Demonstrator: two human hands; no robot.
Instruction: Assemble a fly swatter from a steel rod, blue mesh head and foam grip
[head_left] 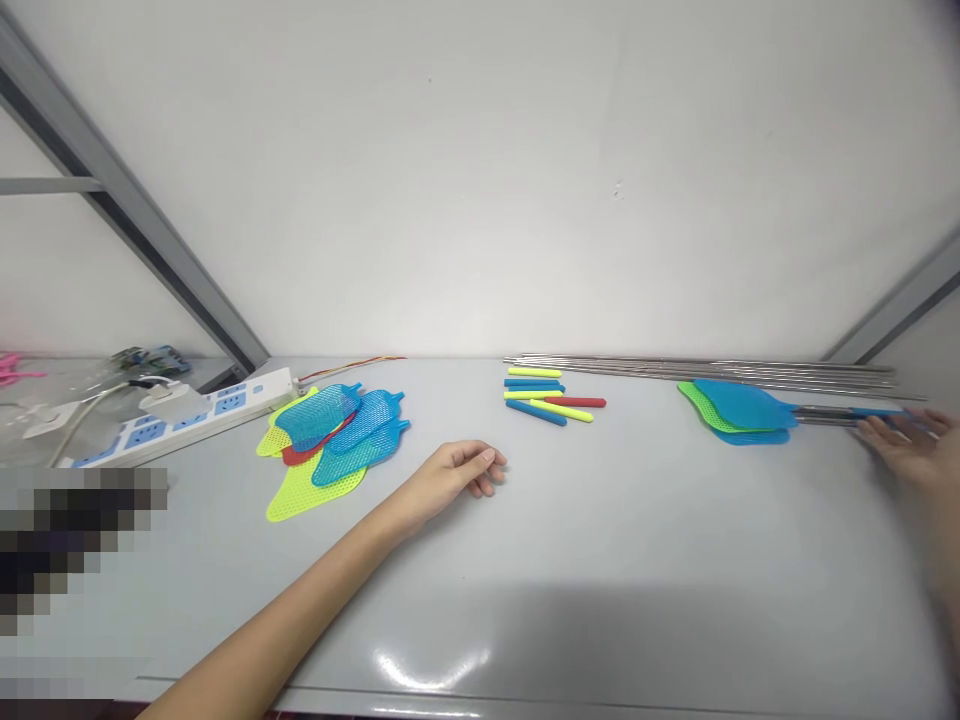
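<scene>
My left hand (465, 468) rests on the grey table, its fingers loosely bent and apart, with nothing in it. At the far right my right hand (911, 445), partly blurred, has its fingers spread at the handle end of several fly swatters (742, 405) with blue and green heads. Their metal rods run toward that hand. Left of my left hand lies a loose pile of mesh fly swatter heads (360, 445) in blue, yellow and red. Beyond it are several plastic handle tubes (534, 396) in yellow, blue and red.
A bundle of thin metal rods (675, 366) lies along the wall at the back right. A white power strip (217, 405) with a plug and cables is at the left, near clear plastic bags (90, 375). Grey frame posts (142, 200) stand at both sides.
</scene>
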